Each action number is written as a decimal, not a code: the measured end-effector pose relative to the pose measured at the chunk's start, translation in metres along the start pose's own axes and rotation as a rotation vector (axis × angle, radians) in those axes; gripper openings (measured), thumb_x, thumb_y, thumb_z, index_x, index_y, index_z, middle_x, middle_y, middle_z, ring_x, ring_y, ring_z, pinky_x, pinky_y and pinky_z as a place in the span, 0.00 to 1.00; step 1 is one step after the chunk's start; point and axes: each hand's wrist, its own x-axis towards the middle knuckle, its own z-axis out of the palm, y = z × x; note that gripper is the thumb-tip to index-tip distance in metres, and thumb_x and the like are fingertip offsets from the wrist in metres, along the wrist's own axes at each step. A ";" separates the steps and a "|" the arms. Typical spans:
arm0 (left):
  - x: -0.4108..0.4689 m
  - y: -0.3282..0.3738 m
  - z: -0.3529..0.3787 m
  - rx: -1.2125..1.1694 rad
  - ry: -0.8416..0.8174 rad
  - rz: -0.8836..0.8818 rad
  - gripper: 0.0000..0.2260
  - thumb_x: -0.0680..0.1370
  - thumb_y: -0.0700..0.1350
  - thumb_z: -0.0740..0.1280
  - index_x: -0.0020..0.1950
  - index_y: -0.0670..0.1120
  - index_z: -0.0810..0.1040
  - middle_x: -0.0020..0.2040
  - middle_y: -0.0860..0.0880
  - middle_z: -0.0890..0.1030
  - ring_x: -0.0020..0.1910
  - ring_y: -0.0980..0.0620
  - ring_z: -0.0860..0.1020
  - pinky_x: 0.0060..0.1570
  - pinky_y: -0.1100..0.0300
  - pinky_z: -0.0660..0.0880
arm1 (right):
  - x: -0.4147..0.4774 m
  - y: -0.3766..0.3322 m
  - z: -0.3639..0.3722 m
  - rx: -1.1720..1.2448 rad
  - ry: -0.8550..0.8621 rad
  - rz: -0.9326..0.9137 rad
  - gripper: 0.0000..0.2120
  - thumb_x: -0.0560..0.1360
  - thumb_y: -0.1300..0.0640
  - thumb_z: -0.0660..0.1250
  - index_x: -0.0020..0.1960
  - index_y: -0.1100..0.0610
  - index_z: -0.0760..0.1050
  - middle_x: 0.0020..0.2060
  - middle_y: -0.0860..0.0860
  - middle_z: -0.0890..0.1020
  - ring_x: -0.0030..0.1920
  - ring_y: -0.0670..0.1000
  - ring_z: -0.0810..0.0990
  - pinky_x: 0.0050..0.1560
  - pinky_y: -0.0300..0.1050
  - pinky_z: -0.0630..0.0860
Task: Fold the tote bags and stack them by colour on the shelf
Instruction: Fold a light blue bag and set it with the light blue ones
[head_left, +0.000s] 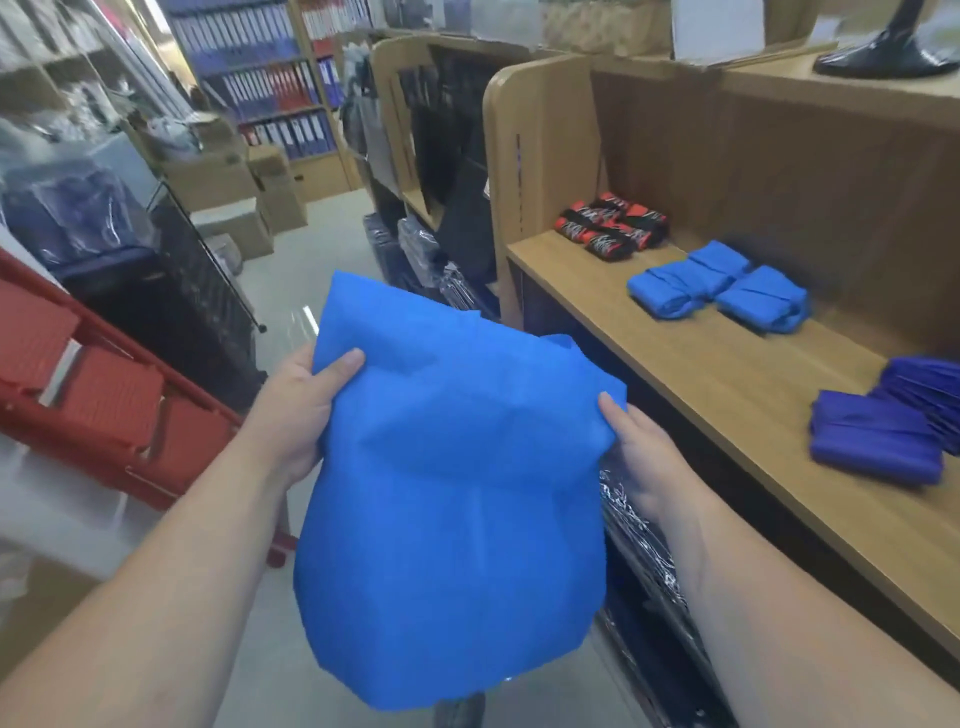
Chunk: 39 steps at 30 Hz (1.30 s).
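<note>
Both bare arms reach forward into the aisle beside the wooden shelf (701, 374). The left hand (306, 400) grips the bright blue bag (457, 519) at its upper left edge, thumb flat on the front of the cloth, fingers tucked behind it and out of sight. The right hand (641, 447) pinches the upper right edge, thumb on top, fingers hidden under the fabric. The bag hangs between the hands, off the shelf and clear of it, with its top standing up past the hands and its body sagging wide and creased. On the shelf board lie red and black rolls (613, 223) at the far end, folded bright blue bags (717, 286) near the middle, and folded dark blue bags (883, 431) at the near end.
</note>
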 end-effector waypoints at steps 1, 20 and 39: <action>0.016 -0.004 -0.012 0.033 0.026 0.012 0.08 0.82 0.40 0.65 0.59 0.47 0.80 0.56 0.46 0.85 0.50 0.49 0.85 0.43 0.57 0.82 | 0.008 -0.001 0.009 0.054 0.001 -0.011 0.17 0.81 0.49 0.65 0.65 0.57 0.77 0.56 0.54 0.86 0.54 0.54 0.85 0.49 0.48 0.80; 0.208 -0.062 0.021 0.018 -0.121 -0.154 0.05 0.82 0.44 0.67 0.49 0.48 0.82 0.42 0.52 0.86 0.37 0.54 0.84 0.32 0.60 0.80 | -0.007 -0.023 -0.013 -0.081 0.446 -0.198 0.11 0.79 0.61 0.68 0.54 0.70 0.78 0.51 0.62 0.85 0.47 0.57 0.83 0.46 0.47 0.80; 0.237 0.029 0.238 0.297 -0.335 0.342 0.09 0.83 0.49 0.63 0.45 0.48 0.75 0.43 0.51 0.81 0.38 0.52 0.80 0.38 0.53 0.76 | -0.033 -0.153 -0.132 -0.049 0.855 -0.609 0.16 0.78 0.67 0.63 0.60 0.53 0.81 0.52 0.49 0.87 0.53 0.50 0.85 0.49 0.46 0.81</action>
